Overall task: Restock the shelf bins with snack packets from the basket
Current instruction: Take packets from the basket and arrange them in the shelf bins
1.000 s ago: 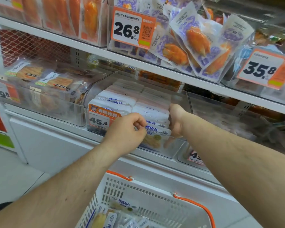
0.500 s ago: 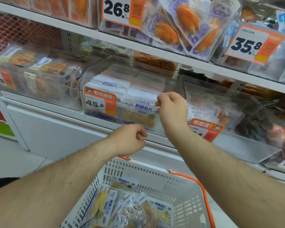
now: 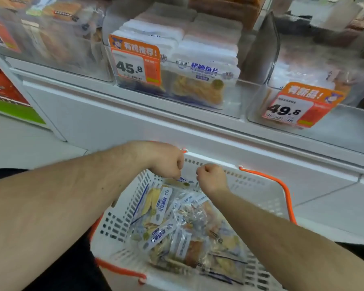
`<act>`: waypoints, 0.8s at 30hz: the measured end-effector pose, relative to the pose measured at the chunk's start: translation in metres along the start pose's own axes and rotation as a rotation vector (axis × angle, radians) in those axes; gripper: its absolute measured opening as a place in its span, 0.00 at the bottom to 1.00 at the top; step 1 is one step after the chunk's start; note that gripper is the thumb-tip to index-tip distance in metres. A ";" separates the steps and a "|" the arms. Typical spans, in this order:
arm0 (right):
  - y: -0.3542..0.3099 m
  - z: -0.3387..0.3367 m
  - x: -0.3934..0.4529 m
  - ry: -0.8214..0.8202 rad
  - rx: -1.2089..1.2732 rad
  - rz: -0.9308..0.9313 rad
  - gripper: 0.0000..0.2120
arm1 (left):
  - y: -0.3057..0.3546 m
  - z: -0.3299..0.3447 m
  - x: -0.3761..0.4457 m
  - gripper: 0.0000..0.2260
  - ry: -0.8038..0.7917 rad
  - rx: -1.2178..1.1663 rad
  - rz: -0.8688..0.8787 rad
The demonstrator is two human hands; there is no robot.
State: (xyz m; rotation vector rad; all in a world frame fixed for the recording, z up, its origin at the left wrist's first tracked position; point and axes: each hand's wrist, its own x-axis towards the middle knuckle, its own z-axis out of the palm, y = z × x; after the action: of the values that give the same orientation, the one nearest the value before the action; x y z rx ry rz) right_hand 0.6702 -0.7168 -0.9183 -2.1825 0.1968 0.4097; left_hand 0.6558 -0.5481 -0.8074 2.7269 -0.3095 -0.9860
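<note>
The white slotted plastic basket with orange handles [image 3: 122, 223] sits low in front of the shelf, directly under the clear plastic bin with the 45.8 price tag [image 3: 229, 106], probably to keep the lift short. In it lies a loose heap of clear snack packets with blue-and-white labels [image 3: 177, 227]. Both hands dip over the far end of the heap, fingers curled: the left hand [image 3: 166, 162] touches a top packet, and whether it grips I cannot tell; the right hand [image 3: 211, 178] looks clenched, its grasp hidden.

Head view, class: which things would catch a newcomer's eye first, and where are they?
Two hands, left and right, meet over a packet at the far end of the white basket of snack packets. Above, orange price tags 45.8 and 49.8 front clear shelf bins.
</note>
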 end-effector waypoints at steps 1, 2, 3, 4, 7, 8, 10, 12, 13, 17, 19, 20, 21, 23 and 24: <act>0.014 0.006 0.003 -0.055 -0.057 0.023 0.14 | -0.002 0.002 0.005 0.03 -0.013 0.019 -0.005; 0.026 0.011 0.005 -0.110 -0.112 0.035 0.15 | -0.004 0.005 0.009 0.03 -0.026 0.039 -0.007; 0.037 0.017 0.006 -0.162 -0.168 0.049 0.16 | -0.005 0.006 0.013 0.04 -0.040 0.053 -0.009; 0.046 0.023 0.008 -0.211 -0.217 0.067 0.17 | -0.006 0.008 0.016 0.06 -0.056 0.062 -0.014; 0.064 0.045 0.015 -0.330 -0.262 0.156 0.16 | -0.008 0.011 0.023 0.08 -0.113 0.087 -0.042; 0.067 0.052 0.017 -0.355 -0.240 0.187 0.14 | -0.010 0.011 0.026 0.06 -0.122 0.093 -0.047; 0.071 0.066 0.019 -0.401 -0.152 0.267 0.10 | -0.013 0.012 0.030 0.04 -0.125 0.092 -0.052; 0.072 0.083 0.020 -0.438 -0.072 0.348 0.08 | -0.014 0.011 0.032 0.08 -0.133 0.079 -0.072; 0.071 0.092 0.020 -0.451 -0.052 0.380 0.09 | -0.014 0.011 0.033 0.12 -0.136 0.076 -0.084; 0.067 0.125 0.023 -0.438 0.063 0.517 0.12 | -0.012 0.007 0.039 0.06 -0.138 0.063 -0.086; 0.066 0.135 0.025 -0.408 0.092 0.572 0.12 | -0.011 0.005 0.040 0.03 -0.138 0.045 -0.087; 0.067 0.140 0.026 -0.395 0.094 0.584 0.11 | -0.010 0.004 0.040 0.03 -0.136 0.031 -0.088; 0.068 0.143 0.027 -0.384 0.099 0.586 0.10 | -0.010 0.004 0.040 0.04 -0.130 0.022 -0.087; 0.068 0.148 0.030 -0.372 0.036 0.528 0.07 | -0.012 0.005 0.038 0.04 -0.134 0.014 -0.096; 0.066 0.148 0.032 -0.385 -0.022 0.472 0.07 | -0.013 0.004 0.037 0.04 -0.139 0.013 -0.102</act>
State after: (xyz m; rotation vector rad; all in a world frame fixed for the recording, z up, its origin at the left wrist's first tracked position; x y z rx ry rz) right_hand 0.6483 -0.6376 -1.0618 -2.0193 0.4948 1.0876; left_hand 0.6825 -0.5462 -0.8368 2.7147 -0.2031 -1.2084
